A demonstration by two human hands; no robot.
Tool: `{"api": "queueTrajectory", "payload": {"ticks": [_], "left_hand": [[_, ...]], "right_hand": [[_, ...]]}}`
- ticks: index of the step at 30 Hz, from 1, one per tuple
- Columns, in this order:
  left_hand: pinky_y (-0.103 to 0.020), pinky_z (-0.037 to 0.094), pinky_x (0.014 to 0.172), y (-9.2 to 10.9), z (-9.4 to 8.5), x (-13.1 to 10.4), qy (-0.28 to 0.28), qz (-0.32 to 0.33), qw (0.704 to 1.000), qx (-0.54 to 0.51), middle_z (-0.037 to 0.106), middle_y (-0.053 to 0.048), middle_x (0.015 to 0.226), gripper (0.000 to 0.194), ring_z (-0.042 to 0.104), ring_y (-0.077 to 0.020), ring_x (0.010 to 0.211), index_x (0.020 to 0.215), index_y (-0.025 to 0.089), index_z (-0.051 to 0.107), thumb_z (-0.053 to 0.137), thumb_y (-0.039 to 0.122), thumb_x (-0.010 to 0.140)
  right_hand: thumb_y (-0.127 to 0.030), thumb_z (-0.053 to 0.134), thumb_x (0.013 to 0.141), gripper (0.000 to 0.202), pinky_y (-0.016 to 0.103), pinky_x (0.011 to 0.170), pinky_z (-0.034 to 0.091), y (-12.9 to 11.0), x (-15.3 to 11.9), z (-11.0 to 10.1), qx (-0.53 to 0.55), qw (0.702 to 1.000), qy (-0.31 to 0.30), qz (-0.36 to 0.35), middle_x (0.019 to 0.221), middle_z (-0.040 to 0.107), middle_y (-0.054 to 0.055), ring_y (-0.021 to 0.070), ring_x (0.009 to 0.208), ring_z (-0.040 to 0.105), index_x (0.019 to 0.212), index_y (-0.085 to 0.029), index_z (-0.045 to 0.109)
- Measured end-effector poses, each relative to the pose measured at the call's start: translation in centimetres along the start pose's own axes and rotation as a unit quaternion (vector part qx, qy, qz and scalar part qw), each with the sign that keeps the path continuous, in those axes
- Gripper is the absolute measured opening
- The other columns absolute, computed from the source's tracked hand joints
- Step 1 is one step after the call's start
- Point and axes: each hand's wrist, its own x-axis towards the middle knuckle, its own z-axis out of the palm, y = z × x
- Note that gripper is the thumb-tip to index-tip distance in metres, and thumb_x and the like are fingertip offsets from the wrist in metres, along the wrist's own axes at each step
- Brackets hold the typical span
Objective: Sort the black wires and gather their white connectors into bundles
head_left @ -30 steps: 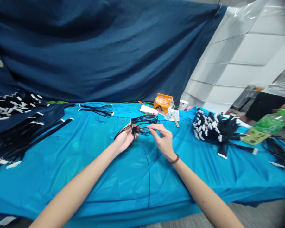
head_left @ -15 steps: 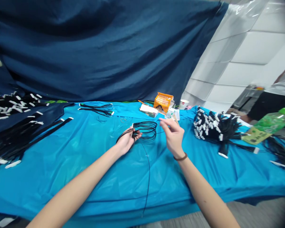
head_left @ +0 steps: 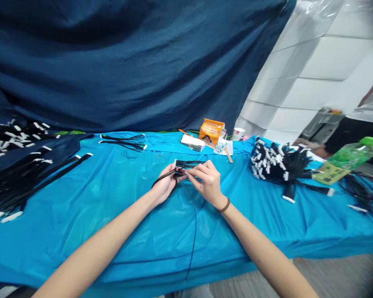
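Observation:
Near the middle of the view my left hand (head_left: 165, 185) is closed around a looped black wire harness (head_left: 189, 164). A white connector (head_left: 175, 162) stands up at the hand's fingertips. My right hand (head_left: 207, 182), with a brown band at its wrist, pinches close to the left fingers at the front of the loops. What exactly sits between its fingertips is too small to make out, though a thin black wire lies there. One loose wire (head_left: 195, 219) hangs from the bundle down over the blue cloth's front edge.
Black harnesses with white connectors lie in piles at the left (head_left: 21, 174) and right (head_left: 276, 163); a small bunch (head_left: 124, 142) lies behind. An orange box (head_left: 211, 131), a paper cup (head_left: 238, 133) and a green-capped bottle (head_left: 348, 159) stand at the back. A person (head_left: 360, 120) is at far right.
My right hand has moved left and toward me, from beyond the loops to beside my left fingers. The left hand keeps hold of the harness. The view has shifted slightly.

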Motion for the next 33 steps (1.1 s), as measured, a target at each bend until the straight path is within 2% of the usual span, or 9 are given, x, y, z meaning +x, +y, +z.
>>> {"api": "queueTrajectory", "payload": {"ticks": [9, 17, 33], "left_hand": [[-0.035, 0.044, 0.082, -0.3, -0.3, 0.0, -0.039, 0.029, 0.998, 0.045, 0.061, -0.004, 0.079, 0.015, 0.057, -0.0160, 0.081, 0.079, 0.014, 0.057, 0.055, 0.029, 0.078], [-0.035, 0.043, 0.083, 0.0, 0.1, -0.3, -0.024, 0.040, 0.997, 0.069, 0.061, -0.005, 0.082, 0.023, 0.056, -0.0174, 0.086, 0.079, 0.014, 0.056, 0.058, 0.037, 0.075], [-0.032, 0.043, 0.080, 0.1, 0.6, -0.5, -0.027, 0.049, 0.991, 0.125, 0.061, -0.003, 0.084, 0.027, 0.056, -0.0169, 0.086, 0.080, 0.015, 0.054, 0.056, 0.041, 0.076]], "right_hand": [[-0.025, 0.057, 0.082, 0.011, 0.029, 0.062, 0.036, -0.2, 0.0, -0.2, -0.002, 1.000, 0.000, 0.016, 0.070, 0.063, 0.001, 0.0143, 0.065, 0.040, 0.077, -0.020, 0.066], [-0.026, 0.057, 0.082, 0.013, 0.029, 0.062, 0.035, -0.5, 0.2, -0.1, 0.026, 0.999, 0.000, 0.042, 0.067, 0.063, 0.000, 0.0137, 0.063, 0.042, 0.074, -0.020, 0.065], [-0.028, 0.056, 0.082, 0.018, 0.029, 0.062, 0.035, -1.1, 0.1, 0.0, 0.061, 0.992, 0.000, 0.110, 0.061, 0.058, 0.000, 0.0147, 0.063, 0.043, 0.068, -0.020, 0.064]]}}
